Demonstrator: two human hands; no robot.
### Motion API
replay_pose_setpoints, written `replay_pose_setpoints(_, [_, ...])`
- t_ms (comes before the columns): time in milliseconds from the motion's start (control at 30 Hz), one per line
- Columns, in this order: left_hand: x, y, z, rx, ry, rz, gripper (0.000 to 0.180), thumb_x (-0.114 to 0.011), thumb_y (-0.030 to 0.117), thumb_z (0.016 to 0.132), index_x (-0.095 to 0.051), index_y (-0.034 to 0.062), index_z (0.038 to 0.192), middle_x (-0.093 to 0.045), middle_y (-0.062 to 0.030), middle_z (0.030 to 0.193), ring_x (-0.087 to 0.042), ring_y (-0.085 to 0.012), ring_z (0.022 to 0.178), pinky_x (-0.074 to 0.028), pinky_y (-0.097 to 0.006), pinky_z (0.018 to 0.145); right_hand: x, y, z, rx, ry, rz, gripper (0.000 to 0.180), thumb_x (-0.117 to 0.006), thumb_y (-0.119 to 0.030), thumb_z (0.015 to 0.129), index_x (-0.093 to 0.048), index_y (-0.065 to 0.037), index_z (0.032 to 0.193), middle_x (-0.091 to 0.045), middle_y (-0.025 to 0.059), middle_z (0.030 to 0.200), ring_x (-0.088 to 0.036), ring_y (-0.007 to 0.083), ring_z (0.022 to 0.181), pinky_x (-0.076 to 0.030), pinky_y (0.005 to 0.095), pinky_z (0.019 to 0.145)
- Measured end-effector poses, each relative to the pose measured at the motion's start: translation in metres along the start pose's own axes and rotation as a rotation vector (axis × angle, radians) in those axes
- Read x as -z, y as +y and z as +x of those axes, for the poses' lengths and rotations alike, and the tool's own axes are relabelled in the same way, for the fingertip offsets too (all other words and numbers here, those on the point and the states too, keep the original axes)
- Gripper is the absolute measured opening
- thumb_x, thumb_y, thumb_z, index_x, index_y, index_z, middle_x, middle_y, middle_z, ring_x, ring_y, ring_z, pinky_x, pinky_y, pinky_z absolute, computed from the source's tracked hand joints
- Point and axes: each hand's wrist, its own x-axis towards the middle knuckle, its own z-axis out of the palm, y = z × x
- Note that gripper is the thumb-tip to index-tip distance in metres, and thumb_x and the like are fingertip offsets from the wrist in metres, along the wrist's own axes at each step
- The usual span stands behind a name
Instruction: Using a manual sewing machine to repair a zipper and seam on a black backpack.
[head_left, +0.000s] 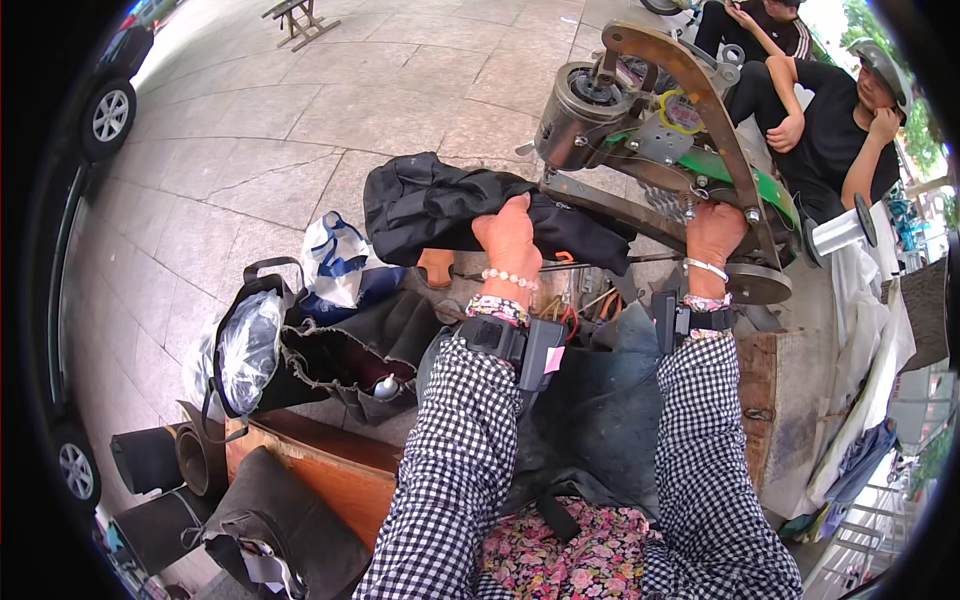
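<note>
A white plastic bag with blue printing (pixel 338 262) is seen on the paving just left of the left hand (pixel 510 240), and a clear plastic-wrapped bundle in a black strapped bag (pixel 248 345) lies lower left of it. A pink tag (pixel 553 359) is fixed to a black wrist-worn device below that hand.

The left hand is closed over a black fabric bag (pixel 440 205), fingers curled down on its upper edge. The bag is laid across the arm of a hand-cranked metal sewing machine (pixel 650 140), its long axis running left to right, the bulk hanging left of the grip. The cloth appears soft, creased and matte.

The right hand (pixel 714 232) is clenched around the machine's rusted brown frame bar near a round metal wheel (pixel 757 283). The machine's drum is dull steel, with a green painted part behind.

Checked sleeves and beaded bracelets are worn.
</note>
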Motion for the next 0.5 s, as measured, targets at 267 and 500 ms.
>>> replay_pose_setpoints(267, [-0.007,0.004,-0.004,-0.044,-0.122,-0.091,0.012,-0.061,-0.005,0.067,-0.055,-0.0046,0.077,-0.058,-0.007,0.074,-0.057,-0.0166,0.058,-0.044,-0.028,0.048,-0.003,-0.024,-0.008,0.106,-0.148,-0.086,0.029,-0.059,-0.028,0.066,-0.059,-0.002,0.053,-0.057,0.0185,0.057,-0.057,0.0371,0.053,-0.047,0.0425,0.052])
replay_pose_setpoints(500, [-0.011,0.006,-0.009,-0.016,-0.133,-0.028,0.015,-0.063,-0.001,0.067,-0.056,-0.005,0.079,-0.058,-0.0087,0.075,-0.057,-0.0186,0.057,-0.045,-0.03,0.048,-0.021,-0.048,-0.007,0.105,-0.158,-0.11,0.02,-0.055,-0.021,0.069,-0.061,-0.003,0.062,-0.059,0.0181,0.061,-0.059,0.0357,0.058,-0.048,0.0418,0.053])
